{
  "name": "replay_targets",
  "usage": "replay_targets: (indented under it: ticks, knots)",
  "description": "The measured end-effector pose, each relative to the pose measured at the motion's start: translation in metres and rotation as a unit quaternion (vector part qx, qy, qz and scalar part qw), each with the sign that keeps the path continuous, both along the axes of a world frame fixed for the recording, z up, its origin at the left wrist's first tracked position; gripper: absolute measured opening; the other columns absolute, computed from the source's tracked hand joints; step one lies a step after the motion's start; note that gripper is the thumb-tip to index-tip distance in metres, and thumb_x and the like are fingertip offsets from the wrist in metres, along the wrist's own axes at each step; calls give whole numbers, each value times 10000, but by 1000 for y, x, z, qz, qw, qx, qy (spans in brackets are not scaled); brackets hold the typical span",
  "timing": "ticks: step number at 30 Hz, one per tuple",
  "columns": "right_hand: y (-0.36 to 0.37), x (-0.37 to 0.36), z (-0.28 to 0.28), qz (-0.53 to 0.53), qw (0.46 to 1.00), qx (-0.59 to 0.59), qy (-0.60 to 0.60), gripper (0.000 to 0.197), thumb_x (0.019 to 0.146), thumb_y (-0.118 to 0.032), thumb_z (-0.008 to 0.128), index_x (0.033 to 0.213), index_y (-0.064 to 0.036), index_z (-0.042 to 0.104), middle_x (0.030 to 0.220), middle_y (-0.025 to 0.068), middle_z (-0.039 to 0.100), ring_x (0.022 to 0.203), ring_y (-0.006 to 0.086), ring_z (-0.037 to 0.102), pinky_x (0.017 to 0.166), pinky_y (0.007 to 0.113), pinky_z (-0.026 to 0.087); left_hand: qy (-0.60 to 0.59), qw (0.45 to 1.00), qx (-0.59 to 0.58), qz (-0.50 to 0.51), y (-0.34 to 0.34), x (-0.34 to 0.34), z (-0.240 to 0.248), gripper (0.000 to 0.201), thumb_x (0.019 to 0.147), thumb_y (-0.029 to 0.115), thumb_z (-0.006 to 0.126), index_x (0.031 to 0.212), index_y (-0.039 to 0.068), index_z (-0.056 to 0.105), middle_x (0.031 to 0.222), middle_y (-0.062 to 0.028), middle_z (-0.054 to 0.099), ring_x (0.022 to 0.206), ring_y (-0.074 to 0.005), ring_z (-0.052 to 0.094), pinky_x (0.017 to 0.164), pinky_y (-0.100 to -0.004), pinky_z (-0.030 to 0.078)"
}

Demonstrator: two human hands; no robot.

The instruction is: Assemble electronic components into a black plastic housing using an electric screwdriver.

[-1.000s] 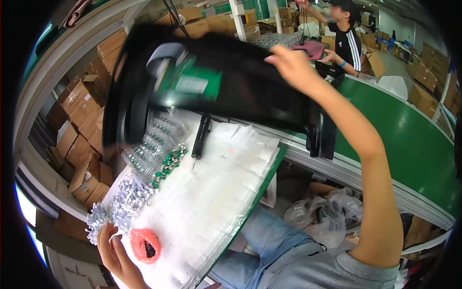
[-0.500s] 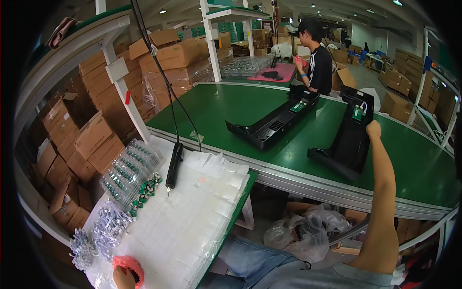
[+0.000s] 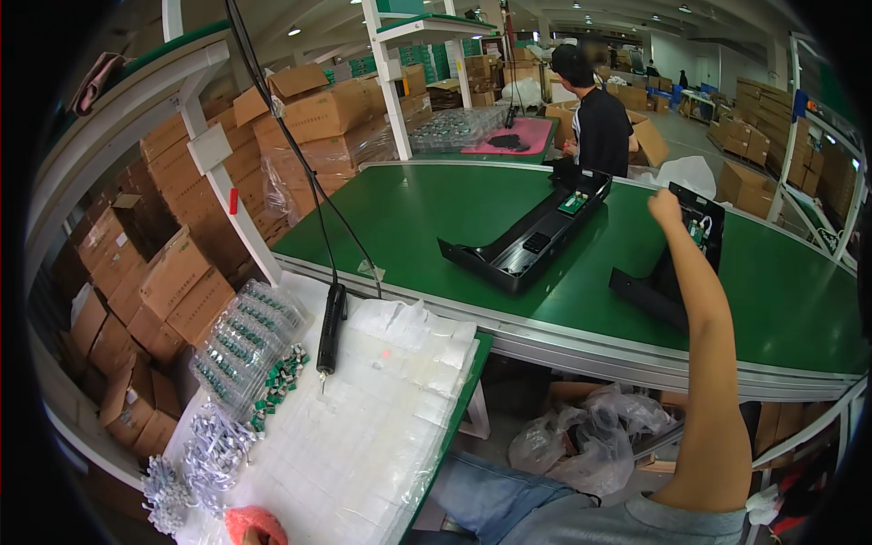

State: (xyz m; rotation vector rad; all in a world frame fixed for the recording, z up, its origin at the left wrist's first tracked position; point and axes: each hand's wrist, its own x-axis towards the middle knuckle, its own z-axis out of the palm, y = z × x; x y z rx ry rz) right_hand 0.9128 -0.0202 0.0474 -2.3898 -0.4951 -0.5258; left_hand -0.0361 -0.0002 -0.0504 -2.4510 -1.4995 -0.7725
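Observation:
At the bottom left edge, only a bit of my left hand (image 3: 257, 538) shows, at a round pink-red holder (image 3: 243, 520); its fingers are hidden. My right arm stretches far over the green belt. My right hand (image 3: 666, 209) is closed at the upper left edge of a long black plastic housing (image 3: 647, 288); whether it grips that edge I cannot make out. My forearm covers part of this housing, which has a small green circuit board (image 3: 697, 232) and white wires. To its left lies a second black housing (image 3: 527, 238), with another green board (image 3: 572, 203) inside.
A black electric screwdriver (image 3: 332, 329) hangs by cables over the white-covered bench (image 3: 363, 409). Bundled white cables (image 3: 218, 445), small green boards (image 3: 280, 386) and clear trays (image 3: 245, 341) lie at its left. Beyond the green belt (image 3: 391, 213) a person (image 3: 601, 127) stands by a pink mat (image 3: 531, 138).
My right hand has moved from the right housing's right side to its upper left edge. That housing sits slightly farther right. My left hand is lower, mostly out of view. The person beyond has turned away.

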Motion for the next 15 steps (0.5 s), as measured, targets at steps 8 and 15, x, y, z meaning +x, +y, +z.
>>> replay_targets:
  ticks: [8,15]
  knots:
    - [118,-128,-6,66,946,84,305,389,735,-217,588,997,60,510,992,233,542,788,419,572,497,519,505,-83,995,-46,26,3,-13,-14,67,723,-43,528,737,18,503,622,-60,485,552,-155,463,523,-270,401]
    - [126,-108,-40,11,912,187,365,310,779,-85,472,1036,86,456,1092,241,489,870,457,533,458,537,495,-145,982,-85,87,-16,27,28,68,770,57,529,790,-6,543,672,-98,559,608,-206,529,553,-308,428]
